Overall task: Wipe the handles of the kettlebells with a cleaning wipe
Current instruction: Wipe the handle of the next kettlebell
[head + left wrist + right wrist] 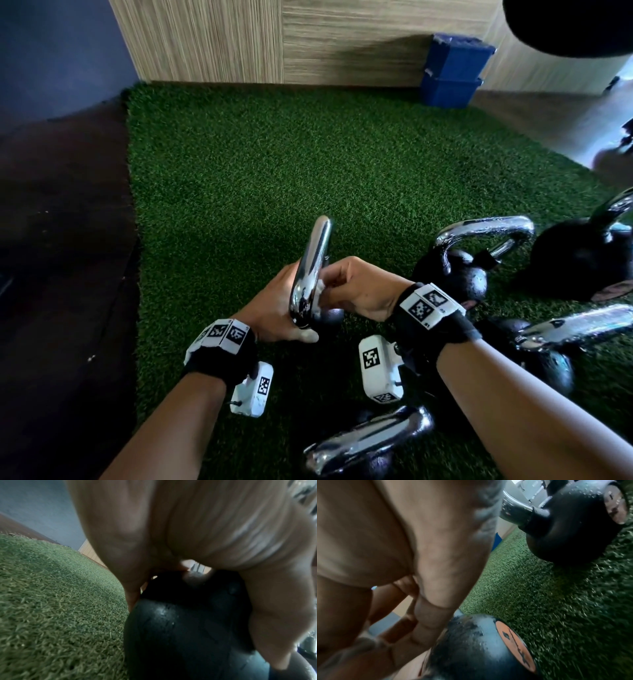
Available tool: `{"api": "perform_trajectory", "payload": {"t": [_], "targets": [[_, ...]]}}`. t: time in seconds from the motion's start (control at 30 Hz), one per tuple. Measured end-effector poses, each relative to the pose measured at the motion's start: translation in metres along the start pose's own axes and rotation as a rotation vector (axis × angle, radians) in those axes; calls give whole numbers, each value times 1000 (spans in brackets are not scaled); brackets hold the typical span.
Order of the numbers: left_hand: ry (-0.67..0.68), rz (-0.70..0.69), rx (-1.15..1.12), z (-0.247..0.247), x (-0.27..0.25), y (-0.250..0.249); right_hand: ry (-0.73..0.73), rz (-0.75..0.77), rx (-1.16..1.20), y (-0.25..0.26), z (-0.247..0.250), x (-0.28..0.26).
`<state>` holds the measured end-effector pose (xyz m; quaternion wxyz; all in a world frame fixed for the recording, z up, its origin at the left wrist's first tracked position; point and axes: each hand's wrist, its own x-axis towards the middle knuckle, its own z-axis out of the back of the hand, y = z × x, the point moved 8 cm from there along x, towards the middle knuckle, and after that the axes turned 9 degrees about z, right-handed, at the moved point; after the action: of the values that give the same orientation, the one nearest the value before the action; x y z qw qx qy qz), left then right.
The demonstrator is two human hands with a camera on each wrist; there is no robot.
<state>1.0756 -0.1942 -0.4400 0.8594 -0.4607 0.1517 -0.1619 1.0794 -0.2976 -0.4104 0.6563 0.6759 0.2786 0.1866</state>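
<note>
My left hand point(274, 308) steadies the shiny chrome kettlebell handle point(313, 267) while my right hand point(356, 287) pinches the small white cleaning wipe point(320, 291) mid-wipe; next, I judge, rub toward twelve o'clock.

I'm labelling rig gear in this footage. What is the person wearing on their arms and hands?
Both forearms are bare, with no sleeves or gloves. Each wrist carries a black strap: the left wrist band and right wrist band bear white blocks printed with black square tag codes. A white boxy camera unit with similar tags hangs under each wrist.
</note>
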Motion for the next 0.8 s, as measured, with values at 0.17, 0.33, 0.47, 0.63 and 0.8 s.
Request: {"api": "perform_trajectory", "payload": {"t": [0.17, 0.33, 0.47, 0.63, 0.8], "targets": [[-12, 12, -45, 0, 4, 7, -105, 9, 135, 3, 5, 4], [-34, 4, -83, -1, 1, 8, -160, -41, 132, 5, 4, 0], [-44, -47, -49, 0, 0, 1, -398, 2, 225, 9, 14, 4], [-58, -52, -54, 0, -2, 1, -417, 8, 186, 9, 17, 3], [-71, -29, -43, 0, -1, 6, -710, 96, -6, 20, 50, 0]]}}
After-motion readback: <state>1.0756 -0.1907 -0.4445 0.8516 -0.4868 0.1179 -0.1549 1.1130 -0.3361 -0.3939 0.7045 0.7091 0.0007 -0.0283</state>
